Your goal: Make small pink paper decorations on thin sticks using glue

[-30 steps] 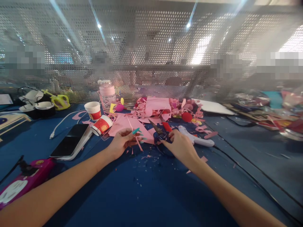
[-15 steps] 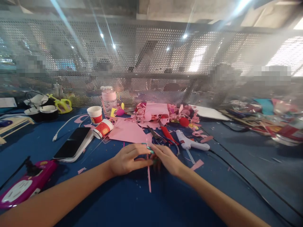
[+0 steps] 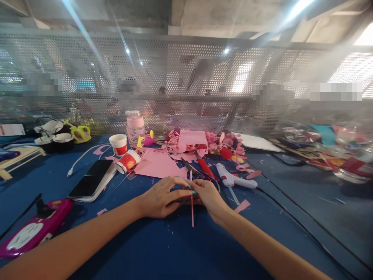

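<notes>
A narrow pink paper strip (image 3: 192, 216) stands between my hands, one end pointing down toward me. My left hand (image 3: 163, 197) pinches it from the left with its fingertips. From the other side my right hand (image 3: 208, 196) closes on the same strip, and the fingertips of both hands meet there. Some fingers are hidden behind the strip and each other. Just beyond my hands lie a pink paper sheet (image 3: 157, 163), red-handled scissors or a similar tool (image 3: 204, 167), and a white glue gun (image 3: 233, 179) with a clear glue stick.
Pink paper scraps (image 3: 192, 140) are heaped at the back. On the left are two paper cups (image 3: 128, 161), a phone (image 3: 90, 179), a pink bottle (image 3: 135, 126) and a magenta power strip (image 3: 37, 225). A black cable (image 3: 291, 212) crosses the right side. A perforated metal screen (image 3: 154, 85) stands behind.
The strip and both sets of fingertips have shifted slightly right. The right fingers have bent in closer around the strip. The view has tilted up a little.
</notes>
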The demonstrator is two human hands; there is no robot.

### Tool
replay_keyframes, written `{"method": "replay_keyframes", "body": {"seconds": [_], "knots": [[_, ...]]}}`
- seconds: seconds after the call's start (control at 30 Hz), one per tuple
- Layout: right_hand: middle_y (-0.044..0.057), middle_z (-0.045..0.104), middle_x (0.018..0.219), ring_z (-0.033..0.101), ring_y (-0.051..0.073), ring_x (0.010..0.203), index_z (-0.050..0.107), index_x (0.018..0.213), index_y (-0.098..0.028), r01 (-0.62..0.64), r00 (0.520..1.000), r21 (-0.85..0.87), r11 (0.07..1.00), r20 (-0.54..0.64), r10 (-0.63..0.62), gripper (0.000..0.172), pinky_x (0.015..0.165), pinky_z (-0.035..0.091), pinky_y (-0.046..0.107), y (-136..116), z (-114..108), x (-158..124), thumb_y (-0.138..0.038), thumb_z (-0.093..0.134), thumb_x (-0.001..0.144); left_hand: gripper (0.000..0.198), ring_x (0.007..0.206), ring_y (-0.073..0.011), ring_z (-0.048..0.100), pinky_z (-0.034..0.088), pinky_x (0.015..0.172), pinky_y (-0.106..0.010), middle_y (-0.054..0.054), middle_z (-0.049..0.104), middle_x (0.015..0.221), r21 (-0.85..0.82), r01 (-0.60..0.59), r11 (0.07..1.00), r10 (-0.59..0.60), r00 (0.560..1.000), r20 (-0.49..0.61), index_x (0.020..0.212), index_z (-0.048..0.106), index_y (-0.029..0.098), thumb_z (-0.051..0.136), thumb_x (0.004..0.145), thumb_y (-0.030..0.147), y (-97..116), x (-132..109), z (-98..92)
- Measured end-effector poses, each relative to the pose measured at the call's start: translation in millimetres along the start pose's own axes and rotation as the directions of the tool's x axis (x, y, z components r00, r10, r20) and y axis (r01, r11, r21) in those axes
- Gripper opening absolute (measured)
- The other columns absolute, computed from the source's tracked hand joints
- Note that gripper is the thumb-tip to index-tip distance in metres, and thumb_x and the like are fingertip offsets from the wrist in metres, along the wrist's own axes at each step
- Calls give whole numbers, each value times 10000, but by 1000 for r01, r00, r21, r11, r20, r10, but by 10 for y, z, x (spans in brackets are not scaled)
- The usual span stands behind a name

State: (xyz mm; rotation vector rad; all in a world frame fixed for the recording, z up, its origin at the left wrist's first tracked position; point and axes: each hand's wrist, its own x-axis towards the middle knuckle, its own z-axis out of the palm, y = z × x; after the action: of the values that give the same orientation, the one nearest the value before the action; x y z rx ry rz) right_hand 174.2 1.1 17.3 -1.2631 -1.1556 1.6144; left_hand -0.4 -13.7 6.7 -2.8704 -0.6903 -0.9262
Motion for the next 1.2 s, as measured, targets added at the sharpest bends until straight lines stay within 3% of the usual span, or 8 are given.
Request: {"method": "replay_keyframes", "body": {"seconds": [0.2, 0.33, 0.43, 0.53, 0.63, 0.67, 0.9, 1.2], "knots": [[31, 641, 600, 643, 129, 511, 542, 662, -130, -61, 996, -14, 998, -59, 60, 198, 464, 539, 229, -39, -45, 50, -256, 529, 814, 651, 1243, -272, 271, 238, 1022, -510, -171, 350, 1298, 56, 264, 963, -269, 959, 94, 1318, 247, 128, 508, 770, 361, -72, -21, -5], [32, 640, 579, 636, 122, 471, 538, 647, -131, -12, 996, -69, 998, -93, 5, 201, 437, 526, 199, -53, -90, 116, -249, 540, 809, 463, 1261, -324, 242, 181, 1008, -578, -151, 309, 1357, 350, 419, 838, -467, 882, 61, 1252, 401, 177, 430, 800, 270, -184, -14, -58], [37, 638, 577, 625, 120, 444, 535, 657, -128, 0, 997, -61, 998, -79, -5, 205, 435, 525, 205, -58, -133, 150, -262, 536, 812, 524, 1269, -422, 166, 138, 962, -650, -206, 269, 1376, 586, 646, 489, -713, 683, -159, 1282, 385, 127, 446, 765, 195, -317, -19, -203], [21, 617, 559, 622, 118, 448, 535, 665, -127, 16, 998, -65, 998, -57, -20, 210, 441, 527, 214, -63, -143, 153, -262, 513, 824, 596, 1234, -506, 170, 223, 862, -692, -240, 239, 1380, 659, 737, 149, -845, 441, -302, 1327, 326, 154, 476, 751, 180, -487, -66, -425], [2, 590, 524, 603, 106, 419, 532, 662, -127, 20, 998, -118, 993, -60, -27, 211, 424, 517, 205, -75, -119, 136, -237, 487, 836, 675, 1073, -461, 442, 414, 730, -570, -294, 354, 1276, 623, 782, 16, -957, 192, -217, 1363, 242, 174, 481, 733, 143, -636, -129, -637], [2, 588, 520, 597, 103, 412, 532, 662, -127, 21, 998, -132, 991, -60, -30, 210, 422, 515, 204, -81, -110, 129, -232, 483, 837, 667, 1014, -413, 506, 444, 717, -505, -290, 423, 1204, 604, 797, 22, -968, 167, -186, 1366, 231, 161, 455, 740, 121, -670, -145, -695], [7, 594, 536, 593, 104, 402, 540, 646, -127, 12, 998, -128, 992, -57, -20, 212, 412, 513, 208, -120, -94, 110, -235, 496, 823, 643, 974, -370, 524, 451, 731, -414, -254, 442, 1141, 548, 832, 83, -860, 338, -383, 1369, 182, 118, 416, 772, 161, -700, -126, -1005], [8, 592, 526, 595, 102, 403, 546, 651, -131, -2, 1000, -169, 986, -28, -3, 210, 394, 496, 185, -110, -111, 124, -242, 494, 821, 646, 934, -354, 561, 440, 750, -412, -230, 461, 1118, 577, 807, 128, -911, 326, -254, 1358, 241, 162, 427, 740, 136, -691, -126, -1035]]}}
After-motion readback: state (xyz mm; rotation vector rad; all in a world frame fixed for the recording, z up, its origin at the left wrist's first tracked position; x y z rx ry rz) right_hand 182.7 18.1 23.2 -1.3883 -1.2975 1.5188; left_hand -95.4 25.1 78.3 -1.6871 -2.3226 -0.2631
